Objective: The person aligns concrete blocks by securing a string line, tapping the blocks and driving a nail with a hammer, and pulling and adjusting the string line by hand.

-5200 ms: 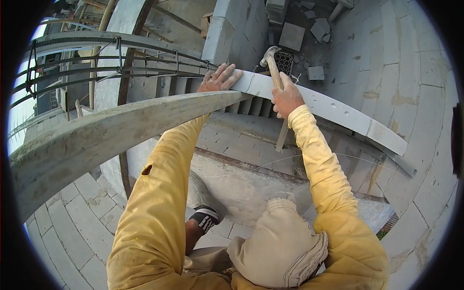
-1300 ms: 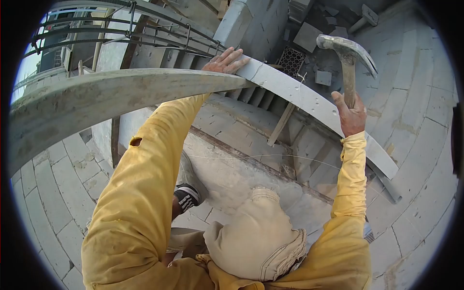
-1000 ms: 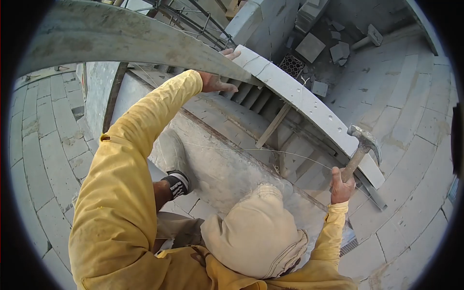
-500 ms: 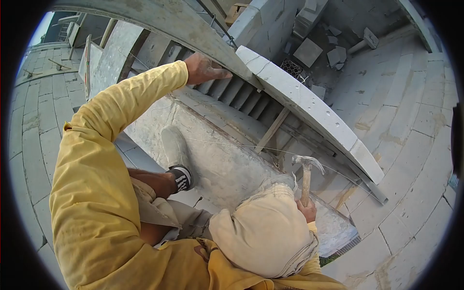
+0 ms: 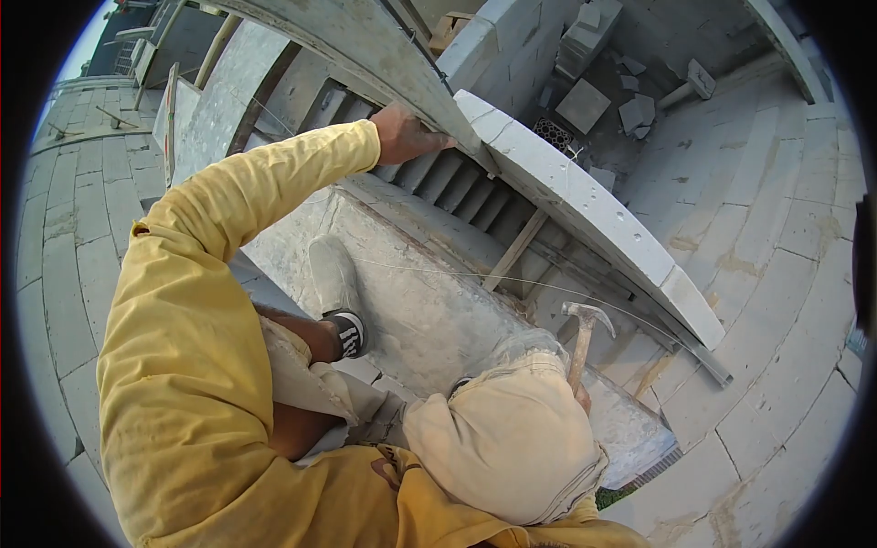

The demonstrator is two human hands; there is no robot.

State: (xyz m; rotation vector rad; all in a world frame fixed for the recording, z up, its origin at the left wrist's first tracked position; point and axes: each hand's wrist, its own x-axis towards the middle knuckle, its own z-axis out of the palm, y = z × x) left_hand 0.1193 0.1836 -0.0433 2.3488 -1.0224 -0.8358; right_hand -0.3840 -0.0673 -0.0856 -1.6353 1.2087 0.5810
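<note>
My left hand [image 5: 408,137] grips the lower edge of a long grey board [image 5: 365,47], with some fingers hidden. The board runs down from the top of the view toward a curved white block wall [image 5: 571,192]. Low on the right, my right hand [image 5: 583,398] is closed round the wooden handle of a claw hammer [image 5: 582,336]. My bent knee hides most of that hand. The hammer's head points up and touches nothing that I can see. A thin string [image 5: 429,270] stretches across, behind the hammer.
My shoe [image 5: 334,274] stands on a rough concrete ledge [image 5: 420,320]. Beyond its edge drops a stairwell with concrete steps [image 5: 457,187] and a wooden brace [image 5: 516,248]. Broken block pieces [image 5: 582,103] lie in the recess at the top. Block paving [image 5: 767,402] spreads right.
My left hand has shifted slightly right, still at the board. The hammer has dropped a little and tilted, and my right hand is now more hidden behind the knee.
</note>
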